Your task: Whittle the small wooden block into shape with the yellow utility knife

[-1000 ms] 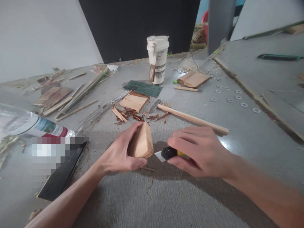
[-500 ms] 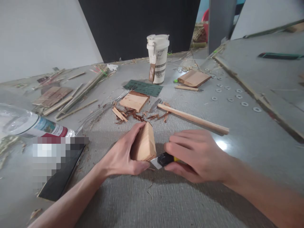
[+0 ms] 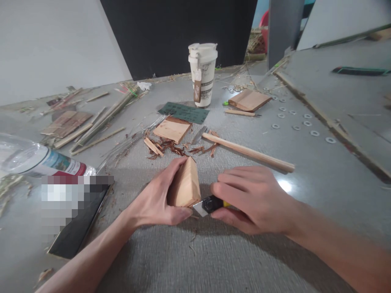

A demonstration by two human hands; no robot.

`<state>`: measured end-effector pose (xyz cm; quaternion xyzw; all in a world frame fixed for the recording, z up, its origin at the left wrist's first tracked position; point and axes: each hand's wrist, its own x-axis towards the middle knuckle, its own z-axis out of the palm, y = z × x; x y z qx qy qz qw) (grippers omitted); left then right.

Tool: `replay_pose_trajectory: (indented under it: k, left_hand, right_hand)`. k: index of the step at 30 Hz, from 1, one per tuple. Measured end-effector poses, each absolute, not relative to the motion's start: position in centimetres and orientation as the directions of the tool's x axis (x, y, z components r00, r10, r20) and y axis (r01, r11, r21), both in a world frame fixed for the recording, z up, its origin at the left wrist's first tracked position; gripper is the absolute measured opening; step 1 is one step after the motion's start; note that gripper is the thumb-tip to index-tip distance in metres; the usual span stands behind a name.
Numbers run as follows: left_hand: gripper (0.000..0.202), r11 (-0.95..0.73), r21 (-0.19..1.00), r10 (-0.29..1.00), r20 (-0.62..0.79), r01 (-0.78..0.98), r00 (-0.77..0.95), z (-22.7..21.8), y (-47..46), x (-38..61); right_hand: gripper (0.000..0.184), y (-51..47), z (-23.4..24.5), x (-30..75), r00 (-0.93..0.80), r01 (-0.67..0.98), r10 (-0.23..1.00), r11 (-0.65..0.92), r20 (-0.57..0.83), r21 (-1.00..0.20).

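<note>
My left hand is wrapped round a pale wooden block that stands tilted on the grey table, thumb along its lower edge. My right hand grips a black and yellow utility knife. The knife's short blade touches the block's lower right corner. Both hands rest low near the table's front middle.
Behind the block lie wood shavings, a flat wood piece, a long stick, green sandpaper and a lidded cup. A plastic bottle and a dark phone lie left. Metal washers are scattered right.
My right hand has brought the knife leftward until its blade meets the block's lower corner. The block has been turned slightly more upright in my left hand.
</note>
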<state>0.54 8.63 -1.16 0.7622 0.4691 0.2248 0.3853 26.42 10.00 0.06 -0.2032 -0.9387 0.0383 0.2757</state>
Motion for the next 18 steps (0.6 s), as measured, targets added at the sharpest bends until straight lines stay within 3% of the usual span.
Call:
replay_pose_trajectory:
  k: [7, 14, 18]
  left_hand:
    - [0.089, -0.266, 0.793, 0.882, -0.030, 0.549, 0.471, -0.63, 8.44, 0.91]
    - [0.103, -0.285, 0.750, 0.873, -0.055, 0.597, 0.485, -0.66, 8.43, 1.00]
    - [0.096, -0.298, 0.755, 0.873, -0.032, 0.584, 0.487, -0.51, 8.42, 1.19]
  right_hand:
    - [0.040, 9.94, 0.20, 26.22, -0.768, 0.361, 0.401, 0.915, 0.499, -0.180]
    - [0.039, 9.83, 0.23, 26.11, -0.762, 0.354, 0.399, 0.916, 0.511, -0.186]
    - [0.039, 9.73, 0.22, 26.14, -0.761, 0.360, 0.402, 0.915, 0.509, -0.185]
